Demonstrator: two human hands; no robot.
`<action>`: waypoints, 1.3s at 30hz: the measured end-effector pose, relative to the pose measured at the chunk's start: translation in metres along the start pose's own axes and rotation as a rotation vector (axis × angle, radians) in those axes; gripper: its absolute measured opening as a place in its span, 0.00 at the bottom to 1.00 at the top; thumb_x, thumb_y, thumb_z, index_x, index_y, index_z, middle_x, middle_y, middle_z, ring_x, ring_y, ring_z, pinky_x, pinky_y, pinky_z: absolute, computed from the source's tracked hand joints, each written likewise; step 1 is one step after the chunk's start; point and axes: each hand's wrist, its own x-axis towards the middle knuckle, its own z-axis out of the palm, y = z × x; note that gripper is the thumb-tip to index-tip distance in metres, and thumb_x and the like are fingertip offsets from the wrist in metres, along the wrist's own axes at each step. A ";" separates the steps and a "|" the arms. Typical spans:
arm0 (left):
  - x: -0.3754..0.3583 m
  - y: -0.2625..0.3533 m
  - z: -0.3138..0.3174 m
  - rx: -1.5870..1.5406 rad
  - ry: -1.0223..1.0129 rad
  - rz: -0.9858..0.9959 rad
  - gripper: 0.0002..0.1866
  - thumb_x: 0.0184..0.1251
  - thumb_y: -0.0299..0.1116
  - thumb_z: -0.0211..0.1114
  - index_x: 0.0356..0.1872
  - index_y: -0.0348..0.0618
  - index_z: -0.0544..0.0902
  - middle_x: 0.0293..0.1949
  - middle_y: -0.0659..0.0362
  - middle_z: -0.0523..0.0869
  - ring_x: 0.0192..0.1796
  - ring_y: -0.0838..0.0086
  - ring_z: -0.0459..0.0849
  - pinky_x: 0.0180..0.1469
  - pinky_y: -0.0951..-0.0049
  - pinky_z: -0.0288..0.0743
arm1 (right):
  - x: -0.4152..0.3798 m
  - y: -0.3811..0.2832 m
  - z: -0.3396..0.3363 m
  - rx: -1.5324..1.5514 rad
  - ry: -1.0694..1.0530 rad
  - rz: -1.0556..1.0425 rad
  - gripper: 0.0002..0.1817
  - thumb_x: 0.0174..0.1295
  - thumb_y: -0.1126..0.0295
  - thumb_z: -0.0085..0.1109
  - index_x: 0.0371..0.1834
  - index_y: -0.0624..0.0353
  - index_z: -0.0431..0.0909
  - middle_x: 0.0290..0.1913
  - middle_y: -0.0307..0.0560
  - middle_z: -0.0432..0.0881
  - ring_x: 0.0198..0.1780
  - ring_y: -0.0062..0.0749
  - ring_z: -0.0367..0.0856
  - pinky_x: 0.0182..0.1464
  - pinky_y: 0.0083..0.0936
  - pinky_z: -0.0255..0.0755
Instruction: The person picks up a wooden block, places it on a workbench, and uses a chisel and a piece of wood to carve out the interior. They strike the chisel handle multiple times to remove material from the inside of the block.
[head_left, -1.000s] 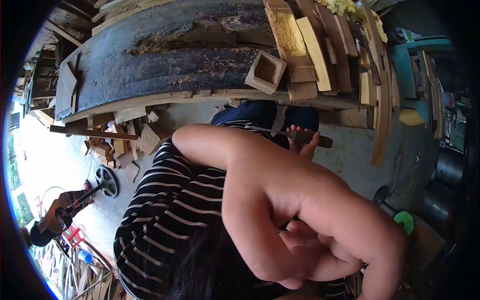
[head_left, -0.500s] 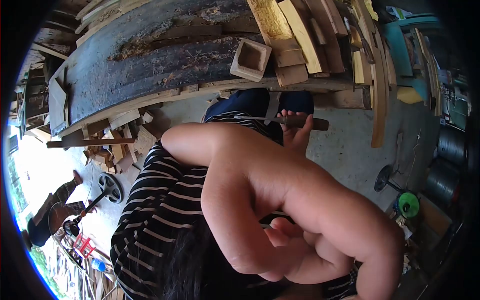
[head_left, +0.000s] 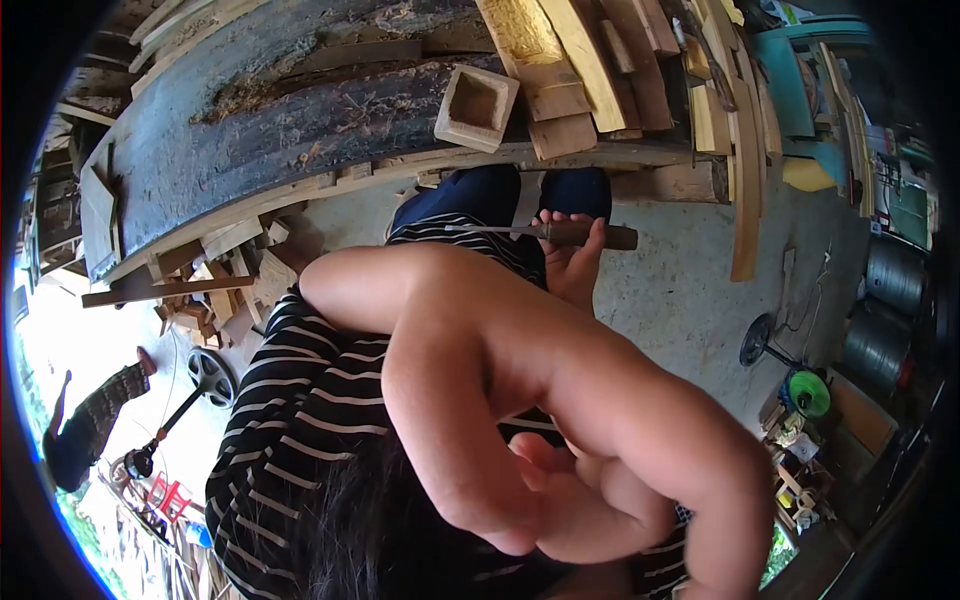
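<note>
My left hand (head_left: 560,400) looms very large, close to the lens. Its thumb and index finger bend toward the bottom of the view and the other fingers curl in. Whether these fingers hold anything is hidden. Beyond it, my right hand (head_left: 573,262) is palm up over my lap, closed around the brown handle of a chisel (head_left: 605,236). The chisel's thin metal shaft points left, across my striped shirt (head_left: 320,400). In front of my knees, a square block with a hollow (head_left: 478,107) sits at the edge of a dark, rough wooden bench (head_left: 290,150).
Boards and strips of wood (head_left: 580,60) lie on the bench's right side. Wood offcuts (head_left: 215,295) are piled on the floor at left, near a stand with a round base (head_left: 212,377). A person (head_left: 100,420) is at far left. A green fan (head_left: 806,394) stands at right.
The scene has shifted slightly left and mostly up as my head moved. Both hands keep nearly the same pose, and the chisel stays in my right hand. The person at far left has shifted posture.
</note>
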 end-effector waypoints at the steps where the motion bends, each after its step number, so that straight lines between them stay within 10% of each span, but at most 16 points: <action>1: 0.000 0.003 -0.001 -0.003 -0.003 -0.002 0.30 0.55 0.24 0.54 0.58 0.21 0.57 0.21 0.64 0.72 0.16 0.86 0.65 0.19 0.85 0.56 | 0.001 0.001 -0.003 0.015 -0.009 0.007 0.18 0.69 0.52 0.45 0.39 0.58 0.68 0.37 0.54 0.77 0.45 0.48 0.79 0.55 0.48 0.73; 7: -0.009 0.021 0.010 0.293 0.204 -0.124 0.33 0.52 0.24 0.52 0.64 0.25 0.60 0.54 0.46 0.73 0.28 0.77 0.72 0.29 0.80 0.68 | 0.003 0.002 -0.003 0.013 0.019 0.012 0.18 0.69 0.53 0.45 0.39 0.59 0.68 0.38 0.54 0.76 0.45 0.48 0.79 0.55 0.47 0.73; 8: -0.010 0.023 0.027 0.285 0.438 -0.283 0.10 0.67 0.33 0.54 0.43 0.42 0.80 0.36 0.52 0.76 0.25 0.70 0.76 0.23 0.73 0.73 | 0.001 0.002 0.000 0.017 0.007 0.020 0.18 0.69 0.53 0.45 0.40 0.59 0.68 0.39 0.54 0.76 0.45 0.47 0.79 0.55 0.46 0.74; 13: -0.007 0.023 0.006 0.688 0.116 -0.127 0.32 0.50 0.24 0.51 0.63 0.34 0.65 0.43 0.47 0.73 0.35 0.60 0.75 0.36 0.69 0.72 | -0.001 0.002 0.007 -0.037 0.036 0.013 0.18 0.68 0.54 0.46 0.40 0.60 0.68 0.39 0.54 0.75 0.44 0.46 0.79 0.54 0.45 0.75; 16: -0.007 0.026 0.004 0.723 0.189 -0.107 0.30 0.50 0.24 0.51 0.61 0.39 0.69 0.41 0.49 0.74 0.36 0.62 0.75 0.39 0.66 0.71 | -0.002 -0.003 0.009 -0.142 -0.065 -0.059 0.18 0.67 0.54 0.48 0.40 0.61 0.68 0.41 0.53 0.75 0.46 0.45 0.79 0.55 0.43 0.74; 18: -0.014 0.021 -0.009 0.911 0.265 -0.089 0.12 0.60 0.25 0.56 0.45 0.43 0.77 0.39 0.51 0.77 0.32 0.66 0.78 0.30 0.71 0.75 | -0.002 -0.009 0.016 -0.251 -0.130 -0.125 0.18 0.66 0.54 0.50 0.41 0.61 0.68 0.43 0.52 0.74 0.49 0.43 0.78 0.56 0.42 0.72; 20: -0.039 0.032 -0.027 1.570 0.346 -0.316 0.17 0.58 0.31 0.62 0.50 0.42 0.75 0.45 0.49 0.76 0.43 0.61 0.77 0.44 0.68 0.74 | -0.001 -0.016 0.027 -0.299 -0.280 -0.296 0.20 0.65 0.52 0.53 0.43 0.60 0.69 0.49 0.52 0.72 0.54 0.42 0.73 0.59 0.41 0.67; 22: -0.054 0.043 -0.022 2.170 0.439 -0.978 0.26 0.57 0.38 0.67 0.55 0.40 0.70 0.50 0.48 0.73 0.51 0.56 0.73 0.55 0.62 0.68 | 0.000 -0.024 0.044 -0.343 -0.433 -0.475 0.21 0.63 0.50 0.56 0.44 0.58 0.70 0.55 0.52 0.71 0.60 0.41 0.68 0.61 0.39 0.62; 27: -0.124 0.043 -0.024 1.890 0.758 -1.000 0.26 0.63 0.37 0.63 0.57 0.35 0.65 0.50 0.44 0.71 0.53 0.49 0.72 0.57 0.61 0.65 | 0.000 -0.054 0.081 -0.731 -0.456 -0.773 0.29 0.62 0.43 0.53 0.51 0.60 0.70 0.64 0.55 0.65 0.67 0.40 0.60 0.66 0.37 0.54; 29: -0.125 0.050 -0.009 1.419 1.052 -1.197 0.25 0.67 0.34 0.59 0.60 0.33 0.63 0.53 0.45 0.72 0.57 0.54 0.73 0.59 0.66 0.64 | 0.009 -0.059 0.085 -0.633 -0.626 -0.376 0.32 0.63 0.41 0.51 0.54 0.61 0.70 0.61 0.55 0.68 0.65 0.39 0.64 0.65 0.37 0.56; 32: -0.155 0.057 0.005 1.338 1.106 -1.036 0.18 0.72 0.32 0.50 0.58 0.36 0.63 0.49 0.50 0.73 0.55 0.67 0.72 0.60 0.71 0.63 | 0.064 -0.076 0.086 -0.730 -0.400 -0.379 0.30 0.63 0.48 0.55 0.56 0.64 0.70 0.58 0.58 0.72 0.60 0.44 0.70 0.62 0.35 0.61; 34: -0.169 0.065 0.009 1.343 1.100 -0.925 0.18 0.73 0.31 0.48 0.60 0.35 0.63 0.49 0.54 0.73 0.55 0.73 0.70 0.61 0.73 0.60 | 0.116 -0.090 0.091 -1.446 -0.254 -1.058 0.27 0.60 0.57 0.61 0.55 0.67 0.70 0.53 0.62 0.75 0.54 0.53 0.74 0.58 0.37 0.66; 35: -0.172 0.071 0.013 1.227 1.179 -0.901 0.20 0.74 0.33 0.47 0.62 0.35 0.62 0.52 0.54 0.73 0.57 0.72 0.70 0.62 0.72 0.60 | 0.134 -0.090 0.087 -1.443 -0.250 -1.064 0.27 0.60 0.57 0.61 0.55 0.67 0.70 0.53 0.62 0.75 0.54 0.53 0.74 0.58 0.37 0.66; 39: -0.166 0.082 0.022 1.113 1.291 -0.802 0.20 0.75 0.38 0.45 0.61 0.36 0.64 0.51 0.56 0.75 0.54 0.74 0.72 0.60 0.72 0.62 | 0.166 -0.092 0.084 -1.844 -0.132 -0.560 0.28 0.48 0.61 0.67 0.50 0.69 0.73 0.50 0.68 0.75 0.53 0.56 0.75 0.55 0.39 0.70</action>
